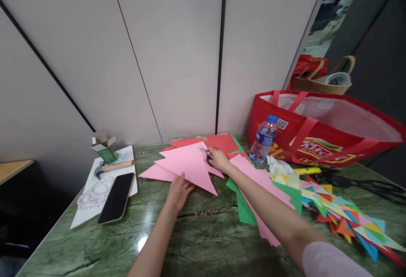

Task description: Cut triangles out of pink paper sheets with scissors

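Note:
My left hand (178,192) rests with fingers stretched on the near edge of a pink paper triangle (190,165) lying on the green marble table (196,239). My right hand (218,159) is closed around the handles of small scissors (206,154), whose blades touch the pink paper's far edge. Under the pink sheets lie red paper (222,142) and green paper (244,209).
At left a white board (83,218) carries a black phone (116,197), bead bracelets (95,193), a hammer (112,167) and a small open box (104,146). A water bottle (264,140) and red tote bag (330,131) stand at right. Colourful paper triangles (345,218) are piled nearby.

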### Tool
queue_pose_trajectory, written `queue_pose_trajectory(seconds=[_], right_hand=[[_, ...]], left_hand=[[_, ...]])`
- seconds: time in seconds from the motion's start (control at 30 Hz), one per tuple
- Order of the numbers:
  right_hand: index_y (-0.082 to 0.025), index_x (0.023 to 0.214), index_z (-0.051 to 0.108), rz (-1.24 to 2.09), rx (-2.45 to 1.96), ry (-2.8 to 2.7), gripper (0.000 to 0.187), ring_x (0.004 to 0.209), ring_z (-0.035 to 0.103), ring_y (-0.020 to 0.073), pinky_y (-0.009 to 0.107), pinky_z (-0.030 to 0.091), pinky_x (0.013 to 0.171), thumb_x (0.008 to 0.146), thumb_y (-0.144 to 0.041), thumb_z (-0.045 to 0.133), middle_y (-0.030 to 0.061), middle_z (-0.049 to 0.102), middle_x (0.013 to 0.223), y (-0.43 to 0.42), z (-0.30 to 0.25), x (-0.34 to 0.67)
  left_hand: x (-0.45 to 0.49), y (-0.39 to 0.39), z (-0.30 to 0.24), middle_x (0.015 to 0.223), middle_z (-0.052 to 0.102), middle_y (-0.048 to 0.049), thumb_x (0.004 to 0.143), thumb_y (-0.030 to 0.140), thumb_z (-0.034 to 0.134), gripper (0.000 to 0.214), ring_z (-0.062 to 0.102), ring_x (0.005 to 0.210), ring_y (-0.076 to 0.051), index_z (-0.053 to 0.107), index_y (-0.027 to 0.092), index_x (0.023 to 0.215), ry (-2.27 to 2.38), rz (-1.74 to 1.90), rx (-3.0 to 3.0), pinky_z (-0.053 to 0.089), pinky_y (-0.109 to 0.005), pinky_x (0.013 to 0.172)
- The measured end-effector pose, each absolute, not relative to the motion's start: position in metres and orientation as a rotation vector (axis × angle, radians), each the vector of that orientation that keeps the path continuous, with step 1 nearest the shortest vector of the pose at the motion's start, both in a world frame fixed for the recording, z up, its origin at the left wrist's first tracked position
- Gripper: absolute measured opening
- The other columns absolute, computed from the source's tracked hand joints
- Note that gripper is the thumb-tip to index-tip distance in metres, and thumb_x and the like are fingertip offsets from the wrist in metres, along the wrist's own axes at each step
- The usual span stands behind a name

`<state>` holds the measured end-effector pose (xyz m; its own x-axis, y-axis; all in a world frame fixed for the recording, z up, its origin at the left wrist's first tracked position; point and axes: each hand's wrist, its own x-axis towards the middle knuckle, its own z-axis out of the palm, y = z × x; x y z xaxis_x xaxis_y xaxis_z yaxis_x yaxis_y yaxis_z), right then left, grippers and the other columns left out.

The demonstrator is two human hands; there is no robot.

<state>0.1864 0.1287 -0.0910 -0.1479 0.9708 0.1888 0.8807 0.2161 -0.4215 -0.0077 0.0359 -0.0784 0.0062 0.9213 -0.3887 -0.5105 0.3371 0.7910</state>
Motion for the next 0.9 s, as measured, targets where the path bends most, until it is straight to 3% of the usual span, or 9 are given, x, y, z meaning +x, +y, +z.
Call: queue_pose_trajectory(seconds=[0.27, 0.53, 0.67, 0.9], right_hand=[[-0.017, 0.116, 0.054, 0.335, -1.591, -2.082, 0.030, 0.097, 0.060, 0.0207, 0.041, 0.051, 0.081, 0.089, -0.030, 0.054, 0.0078, 0.057, 0.116, 0.106, -0.093, 0.170], [-0.018, 0.116, 0.054, 0.311, -1.998, -1.621, 0.030, 0.098, 0.059, 0.0208, 0.041, 0.051, 0.081, 0.089, -0.030, 0.054, 0.0078, 0.057, 0.117, 0.166, -0.074, 0.230], [-0.018, 0.116, 0.054, 0.405, -2.050, -1.575, 0.031, 0.098, 0.060, 0.0212, 0.040, 0.051, 0.081, 0.089, -0.030, 0.055, 0.0074, 0.057, 0.117, 0.181, -0.079, 0.232], [-0.017, 0.116, 0.054, 0.492, -1.958, -1.665, 0.030, 0.098, 0.060, 0.0211, 0.041, 0.051, 0.081, 0.089, -0.030, 0.055, 0.0077, 0.057, 0.117, 0.186, -0.086, 0.196]], left_hand=[[-0.007, 0.031, -0.073, 0.114, 0.058, -0.0085, 0.087, 0.030, 0.055, 0.032, 0.060, 0.093, -0.021, 0.054, 0.016, 0.116, 1.321, 1.142, 0.462, 0.052, -0.041, 0.077], [-0.026, 0.020, -0.062, 0.119, 0.056, -0.0094, 0.087, 0.030, 0.055, 0.034, 0.058, 0.099, -0.023, 0.053, 0.017, 0.118, 1.615, 1.308, 0.316, 0.050, -0.043, 0.081], [-0.038, 0.013, -0.062, 0.118, 0.056, -0.0090, 0.087, 0.029, 0.055, 0.033, 0.058, 0.098, -0.022, 0.053, 0.017, 0.117, 1.607, 1.366, 0.230, 0.050, -0.043, 0.080], [-0.041, 0.018, -0.067, 0.087, 0.059, -0.0062, 0.082, 0.017, 0.059, 0.015, 0.063, 0.081, -0.019, 0.052, 0.018, 0.095, 1.477, 1.458, 0.194, 0.051, -0.033, 0.071]])
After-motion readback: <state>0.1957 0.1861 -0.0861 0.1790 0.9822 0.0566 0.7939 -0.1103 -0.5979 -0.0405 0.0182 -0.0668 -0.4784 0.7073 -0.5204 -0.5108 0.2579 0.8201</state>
